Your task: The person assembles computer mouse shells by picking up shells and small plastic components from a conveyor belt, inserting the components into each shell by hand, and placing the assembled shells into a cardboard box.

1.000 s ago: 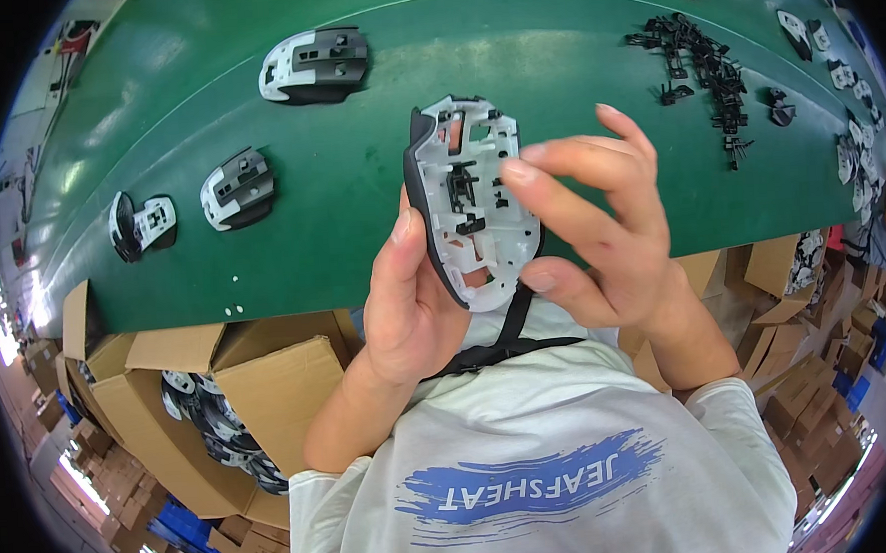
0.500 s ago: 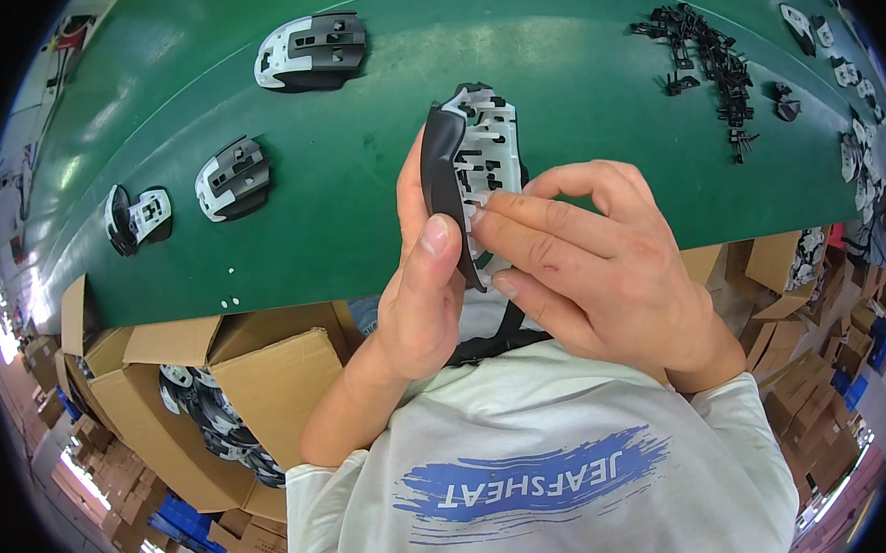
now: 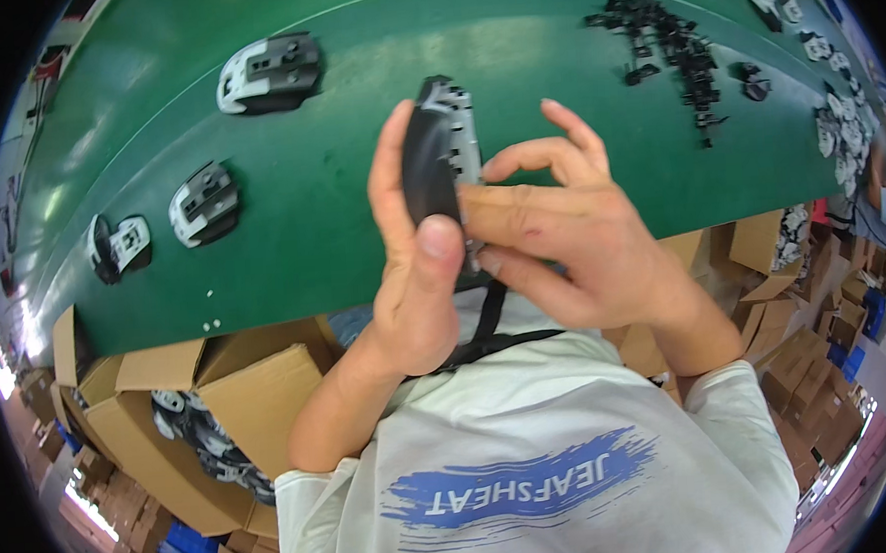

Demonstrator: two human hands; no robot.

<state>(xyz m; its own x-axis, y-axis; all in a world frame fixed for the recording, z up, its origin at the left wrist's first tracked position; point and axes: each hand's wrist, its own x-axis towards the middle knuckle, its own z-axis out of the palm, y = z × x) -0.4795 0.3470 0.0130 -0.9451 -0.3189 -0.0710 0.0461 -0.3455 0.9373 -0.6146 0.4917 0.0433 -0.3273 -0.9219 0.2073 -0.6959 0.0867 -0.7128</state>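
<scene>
A black and light grey mouse shell [image 3: 431, 167] is held on its edge over the near side of the table. My left hand [image 3: 409, 298] grips it from the left, thumb on the dark outer face and fingers behind it. My right hand [image 3: 571, 225] is at the shell's open, ribbed side. Its thumb and a forefinger press at the lower part there, while other fingers stand out away from it. Those pressing fingertips are partly hidden, and I cannot tell whether a small part lies between them.
Similar mouse shells [image 3: 270, 73] lie on the green table [image 3: 352, 76] at left. A pile of small black plastic parts [image 3: 687, 53] is at the far right, with more white pieces [image 3: 841, 125] beyond. An open carton [image 3: 264, 401] of shells stands below the table's edge at left.
The shell has turned so its inside shows less. My right hand's outer fingers have lifted and spread, while its thumb and forefinger stay at the shell. The view has shifted slightly.
</scene>
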